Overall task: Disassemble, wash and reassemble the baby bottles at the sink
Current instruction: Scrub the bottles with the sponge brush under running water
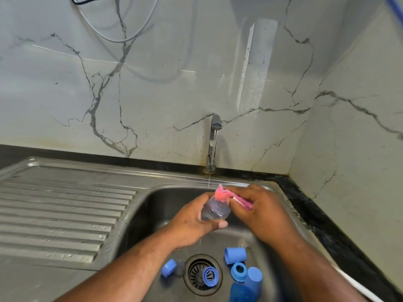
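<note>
My left hand (192, 221) gripped the clear bottle (214, 211) over the sink (152, 205) near its back rim, while my right hand (259, 210) pinched the pink brush (222, 194) against the bottle's top, under the tap (214, 136).

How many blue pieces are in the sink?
6. The left ring lies left of the drain; the middle ring on the drain; right of it, top cap, holed ring, right cap, and a dome at the picture's bottom edge. Arms may hide more.
</note>
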{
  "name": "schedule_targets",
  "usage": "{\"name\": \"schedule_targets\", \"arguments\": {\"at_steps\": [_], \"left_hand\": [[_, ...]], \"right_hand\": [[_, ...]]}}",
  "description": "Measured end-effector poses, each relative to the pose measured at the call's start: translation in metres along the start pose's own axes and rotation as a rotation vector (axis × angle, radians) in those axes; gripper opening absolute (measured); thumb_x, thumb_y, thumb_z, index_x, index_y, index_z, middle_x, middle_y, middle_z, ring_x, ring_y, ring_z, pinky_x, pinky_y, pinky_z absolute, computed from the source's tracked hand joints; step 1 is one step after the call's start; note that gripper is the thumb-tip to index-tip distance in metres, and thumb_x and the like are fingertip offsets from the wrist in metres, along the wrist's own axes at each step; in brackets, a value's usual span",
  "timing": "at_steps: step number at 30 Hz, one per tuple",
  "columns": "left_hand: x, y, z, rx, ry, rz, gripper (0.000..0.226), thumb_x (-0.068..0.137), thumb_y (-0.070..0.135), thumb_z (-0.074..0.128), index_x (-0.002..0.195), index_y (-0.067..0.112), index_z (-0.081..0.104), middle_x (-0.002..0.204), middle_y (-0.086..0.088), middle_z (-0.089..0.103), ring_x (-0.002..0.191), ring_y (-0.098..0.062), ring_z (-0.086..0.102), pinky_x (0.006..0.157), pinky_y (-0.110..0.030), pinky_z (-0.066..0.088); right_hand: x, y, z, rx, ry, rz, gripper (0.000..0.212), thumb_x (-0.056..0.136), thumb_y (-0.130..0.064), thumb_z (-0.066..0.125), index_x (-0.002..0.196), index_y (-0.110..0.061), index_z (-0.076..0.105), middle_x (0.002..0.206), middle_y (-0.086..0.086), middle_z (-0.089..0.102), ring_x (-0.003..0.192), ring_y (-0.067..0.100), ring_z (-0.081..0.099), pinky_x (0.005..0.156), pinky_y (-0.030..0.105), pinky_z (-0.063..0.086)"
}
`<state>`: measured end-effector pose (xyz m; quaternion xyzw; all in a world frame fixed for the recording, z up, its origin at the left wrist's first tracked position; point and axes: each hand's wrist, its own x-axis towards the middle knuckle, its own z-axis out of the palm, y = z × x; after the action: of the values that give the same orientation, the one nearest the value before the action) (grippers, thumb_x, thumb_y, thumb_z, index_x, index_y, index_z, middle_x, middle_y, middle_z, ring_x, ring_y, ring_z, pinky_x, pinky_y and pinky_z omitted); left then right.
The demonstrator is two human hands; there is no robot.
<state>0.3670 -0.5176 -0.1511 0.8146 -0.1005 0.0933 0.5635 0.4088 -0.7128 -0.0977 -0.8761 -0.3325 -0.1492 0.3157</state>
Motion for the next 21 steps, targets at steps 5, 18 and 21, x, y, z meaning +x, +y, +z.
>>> {"name": "schedule_targets", "arguments": {"at_steps": [5, 18, 21], "left_hand": [[0.0, -0.001, 0.001, -0.039, 0.028, -0.003, 0.052, 0.082, 0.015, 0.083, 0.128, 0.024, 0.06, 0.117, 0.007, 0.072, 0.112, -0.009, 0.067, 0.097, -0.024, 0.052], [-0.002, 0.014, -0.004, -0.403, 0.1, -0.257, 0.046, 0.086, 0.05, 0.071, 0.118, 0.018, 0.067, 0.092, -0.002, 0.075, 0.082, -0.019, 0.073, 0.09, -0.05, 0.059], [0.0, 0.02, -0.003, -0.619, 0.103, -0.365, 0.061, 0.083, 0.054, 0.074, 0.123, 0.009, 0.064, 0.089, -0.012, 0.067, 0.069, -0.023, 0.067, 0.061, -0.037, 0.057]], "right_hand": [[-0.001, -0.002, 0.0, 0.077, -0.201, -0.068, 0.021, 0.089, -0.042, 0.07, 0.091, -0.062, 0.067, 0.08, -0.016, 0.063, 0.068, 0.005, 0.057, 0.059, 0.021, 0.043], [0.002, 0.007, -0.009, -0.081, 0.123, -0.099, 0.036, 0.093, -0.047, 0.061, 0.128, -0.044, 0.066, 0.084, -0.016, 0.056, 0.07, 0.003, 0.054, 0.058, 0.031, 0.044], [-0.003, -0.005, 0.002, -0.093, 0.125, -0.156, 0.038, 0.093, -0.044, 0.064, 0.131, -0.045, 0.064, 0.084, -0.016, 0.054, 0.068, 0.004, 0.053, 0.055, 0.028, 0.043]]}}
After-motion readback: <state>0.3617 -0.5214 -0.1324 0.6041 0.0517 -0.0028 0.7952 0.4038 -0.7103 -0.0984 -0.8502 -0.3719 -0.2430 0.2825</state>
